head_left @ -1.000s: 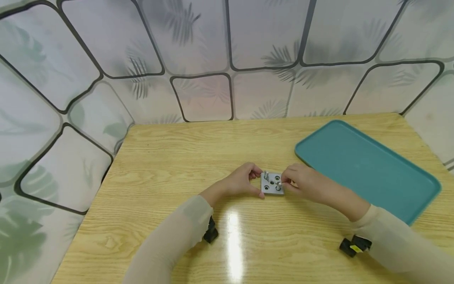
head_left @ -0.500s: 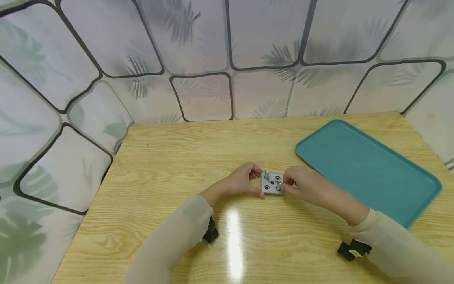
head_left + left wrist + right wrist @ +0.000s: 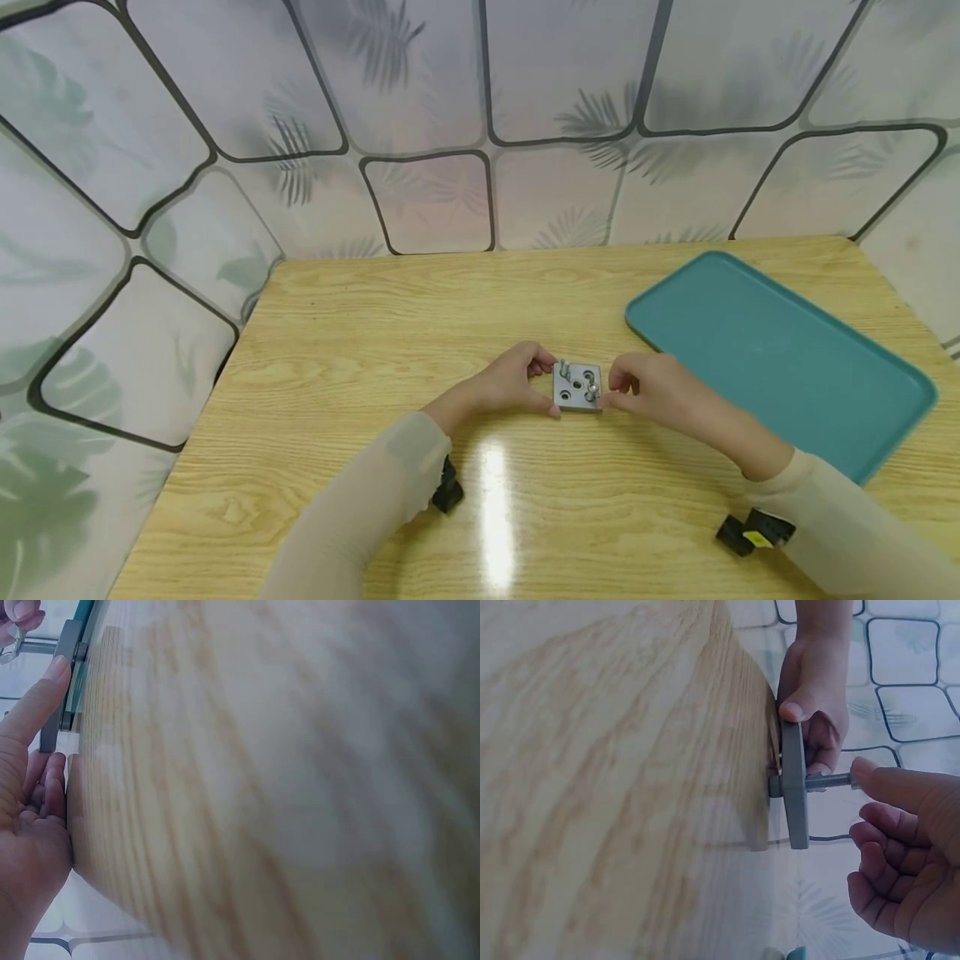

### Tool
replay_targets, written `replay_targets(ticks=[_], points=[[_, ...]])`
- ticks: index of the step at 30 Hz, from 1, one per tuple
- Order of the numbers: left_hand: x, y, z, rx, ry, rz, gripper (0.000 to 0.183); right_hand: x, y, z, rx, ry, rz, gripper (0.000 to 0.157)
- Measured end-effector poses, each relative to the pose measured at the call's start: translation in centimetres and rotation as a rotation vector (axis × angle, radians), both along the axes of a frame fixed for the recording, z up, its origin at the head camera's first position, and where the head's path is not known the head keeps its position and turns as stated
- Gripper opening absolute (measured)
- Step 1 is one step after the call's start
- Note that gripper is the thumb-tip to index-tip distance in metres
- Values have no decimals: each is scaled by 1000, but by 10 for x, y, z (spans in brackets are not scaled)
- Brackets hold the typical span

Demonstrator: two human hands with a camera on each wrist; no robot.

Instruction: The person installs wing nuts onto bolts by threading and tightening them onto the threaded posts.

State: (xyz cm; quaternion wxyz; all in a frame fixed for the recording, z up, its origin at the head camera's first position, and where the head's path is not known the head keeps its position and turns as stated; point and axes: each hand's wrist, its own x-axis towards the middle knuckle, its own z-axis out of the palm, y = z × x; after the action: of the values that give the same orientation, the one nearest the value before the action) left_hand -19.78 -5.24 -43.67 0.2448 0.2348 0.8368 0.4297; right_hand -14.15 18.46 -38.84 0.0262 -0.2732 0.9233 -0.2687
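A small square metal plate [image 3: 572,405] with several round holes lies near the table's middle. My left hand [image 3: 513,385] grips its left edge, thumb at the near corner and fingers at the far one. Two bolts rise from the plate: one bolt [image 3: 564,369] at the far left and another bolt [image 3: 592,389] at the near right. My right hand [image 3: 656,387] is at the near-right bolt's head, and in the right wrist view its thumb [image 3: 889,782] touches the end of the threaded shank [image 3: 829,781]. That bolt's lower end [image 3: 775,786] sticks out beneath the plate.
A teal tray [image 3: 780,358] lies at a slant on the right of the wooden table [image 3: 360,333], beyond my right forearm. A patterned wall covering [image 3: 555,200] stands behind the table. Each wrist carries a black camera.
My right hand's fingers have shifted slightly right and turned about the near-right bolt, whose head now shows more. My left hand and the plate have stayed in place.
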Motion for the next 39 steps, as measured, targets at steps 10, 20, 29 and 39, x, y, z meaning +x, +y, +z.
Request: replay_targets(ticks=[10,20,29,39], points=[[-1,1,-1,-1,12,1,68,-5,1,-10,-145,-127,-110,31],[0,0,1,2,6,-1,67,-6,-4,-22,-222,-134,-148,23],[-1,0,1,-2,10,-6,67,-5,0,-21,-327,-232,-189,21],[-1,-1,-1,-4,6,-10,69,0,9,-16,-338,-264,-105,6]])
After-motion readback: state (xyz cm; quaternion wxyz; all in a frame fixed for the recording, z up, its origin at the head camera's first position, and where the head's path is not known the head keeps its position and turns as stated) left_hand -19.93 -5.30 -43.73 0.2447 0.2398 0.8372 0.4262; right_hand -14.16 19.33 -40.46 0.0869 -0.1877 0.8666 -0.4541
